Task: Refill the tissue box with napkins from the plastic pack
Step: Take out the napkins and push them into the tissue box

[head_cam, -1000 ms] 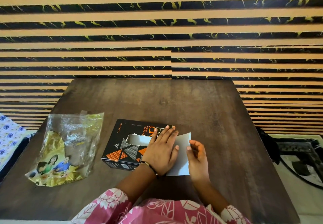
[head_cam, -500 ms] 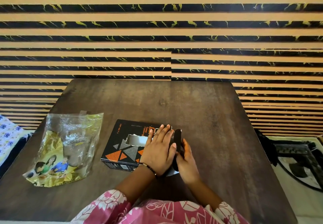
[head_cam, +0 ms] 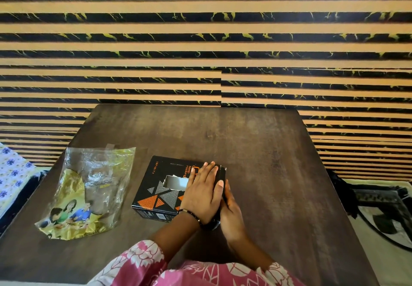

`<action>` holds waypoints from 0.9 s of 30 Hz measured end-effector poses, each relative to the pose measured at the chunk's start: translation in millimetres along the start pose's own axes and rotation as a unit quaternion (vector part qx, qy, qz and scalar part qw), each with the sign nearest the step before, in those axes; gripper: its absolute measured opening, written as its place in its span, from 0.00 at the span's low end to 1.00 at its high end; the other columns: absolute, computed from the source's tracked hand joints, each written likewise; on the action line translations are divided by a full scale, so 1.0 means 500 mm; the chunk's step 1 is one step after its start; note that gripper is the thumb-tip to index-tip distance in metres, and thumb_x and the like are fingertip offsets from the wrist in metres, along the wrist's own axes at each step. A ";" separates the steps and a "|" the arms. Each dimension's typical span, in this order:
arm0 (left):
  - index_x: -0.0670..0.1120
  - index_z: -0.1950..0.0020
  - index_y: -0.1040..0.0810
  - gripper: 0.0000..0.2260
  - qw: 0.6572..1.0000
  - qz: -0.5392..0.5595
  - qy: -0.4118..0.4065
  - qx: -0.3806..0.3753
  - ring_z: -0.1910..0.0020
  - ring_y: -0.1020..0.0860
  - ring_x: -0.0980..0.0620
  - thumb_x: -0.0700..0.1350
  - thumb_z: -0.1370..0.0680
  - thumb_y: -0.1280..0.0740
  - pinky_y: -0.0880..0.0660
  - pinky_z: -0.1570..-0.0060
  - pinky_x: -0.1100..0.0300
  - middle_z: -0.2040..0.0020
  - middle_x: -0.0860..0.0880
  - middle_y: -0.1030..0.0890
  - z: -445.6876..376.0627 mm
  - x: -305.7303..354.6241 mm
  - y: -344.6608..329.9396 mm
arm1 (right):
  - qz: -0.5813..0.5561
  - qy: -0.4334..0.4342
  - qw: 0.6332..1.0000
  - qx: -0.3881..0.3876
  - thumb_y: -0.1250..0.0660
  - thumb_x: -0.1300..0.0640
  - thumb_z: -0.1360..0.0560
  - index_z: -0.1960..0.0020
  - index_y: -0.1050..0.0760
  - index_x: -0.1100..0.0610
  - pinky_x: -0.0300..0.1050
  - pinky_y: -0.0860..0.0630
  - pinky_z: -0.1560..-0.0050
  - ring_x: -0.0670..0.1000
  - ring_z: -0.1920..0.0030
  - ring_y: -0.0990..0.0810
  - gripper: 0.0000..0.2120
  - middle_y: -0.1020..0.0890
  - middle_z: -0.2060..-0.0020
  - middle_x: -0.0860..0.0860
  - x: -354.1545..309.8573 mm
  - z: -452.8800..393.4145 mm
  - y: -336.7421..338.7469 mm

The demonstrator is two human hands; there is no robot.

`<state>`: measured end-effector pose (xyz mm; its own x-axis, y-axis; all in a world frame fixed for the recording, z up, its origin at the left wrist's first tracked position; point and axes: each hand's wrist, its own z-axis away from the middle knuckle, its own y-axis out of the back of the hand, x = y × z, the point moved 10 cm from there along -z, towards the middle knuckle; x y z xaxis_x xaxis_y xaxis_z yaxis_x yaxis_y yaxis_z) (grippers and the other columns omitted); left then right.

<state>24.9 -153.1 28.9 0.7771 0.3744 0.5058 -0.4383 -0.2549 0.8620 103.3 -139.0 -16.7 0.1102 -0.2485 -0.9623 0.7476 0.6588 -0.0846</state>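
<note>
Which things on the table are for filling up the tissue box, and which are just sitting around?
For the job:
- black tissue box
- plastic pack, looks empty
- left hand, flat on the box top
- right hand, pressed against the box's end

Just sitting around:
- floral cloth, off the table's left edge
- patterned mat on the floor at right

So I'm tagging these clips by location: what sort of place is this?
Probably a room in a home, not a workshop or shop. A dark wooden table stands against a wall of tan and black marbled stripes, with floral bedding or cushion fabric to the left and a patterned rug to the right.
</note>
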 end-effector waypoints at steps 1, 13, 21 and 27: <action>0.47 0.26 0.43 0.34 1.000 0.001 0.002 -0.004 0.24 0.52 0.57 0.59 0.27 0.64 0.61 0.25 0.55 0.23 0.52 0.44 -0.001 0.000 -0.002 | 0.019 0.012 1.000 0.008 0.51 0.64 0.19 0.27 0.44 0.53 0.22 0.27 0.56 0.44 0.36 0.33 0.21 0.31 0.39 0.43 -0.001 0.003 0.003; 0.49 0.27 0.41 0.32 0.999 0.039 -0.001 0.003 0.25 0.49 0.58 0.59 0.27 0.62 0.60 0.25 0.57 0.24 0.53 0.41 -0.002 -0.003 0.004 | -0.134 -0.021 0.990 0.030 0.53 0.65 0.19 0.26 0.45 0.60 0.25 0.25 0.51 0.50 0.29 0.37 0.21 0.37 0.27 0.55 0.048 0.008 -0.027; 0.47 0.27 0.41 0.28 0.989 0.126 -0.078 -0.007 0.24 0.50 0.56 0.56 0.24 0.54 0.50 0.24 0.50 0.25 0.51 0.41 0.015 0.000 0.046 | 0.204 0.014 0.975 0.091 0.46 0.60 0.20 0.25 0.53 0.55 0.34 0.47 0.31 0.41 0.29 0.46 0.27 0.45 0.25 0.50 -0.015 0.013 -0.022; 0.46 0.27 0.42 0.26 0.996 -0.038 -0.076 0.029 0.25 0.50 0.54 0.54 0.24 0.52 0.56 0.27 0.50 0.25 0.49 0.40 0.045 -0.128 0.130 | 0.556 0.106 0.819 0.093 0.57 0.46 0.25 0.25 0.52 0.60 0.46 0.59 0.25 0.51 0.25 0.53 0.32 0.50 0.24 0.54 -0.081 0.013 -0.114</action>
<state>-43.1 -213.6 52.1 0.8689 0.2560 0.4237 -0.3518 -0.2829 0.8923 60.8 -171.1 28.6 0.6883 0.5744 -0.4430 0.3515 0.2701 0.8964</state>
